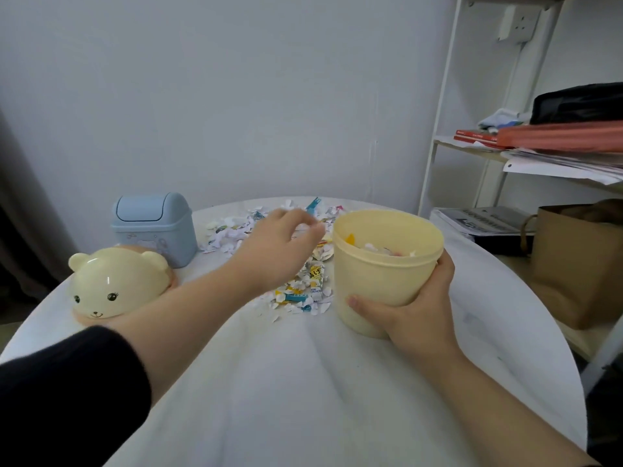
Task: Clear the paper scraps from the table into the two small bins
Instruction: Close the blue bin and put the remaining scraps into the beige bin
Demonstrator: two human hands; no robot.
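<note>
One blue bin (153, 227); one yellow bin (387, 274), right hand (414, 311) gripping; left hand (279, 251) pinching scraps (232, 230).

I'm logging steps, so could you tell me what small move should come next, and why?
Probably carry the left hand over the yellow bin and let go: it seems to pinch scraps beside the rim, and the right hand holds the open bin.

White shelf unit (437, 136) at 2 o'clock, holding papers (566, 165) and red books (475, 135). Brown paper bag (580, 264) at 3 o'clock.
</note>
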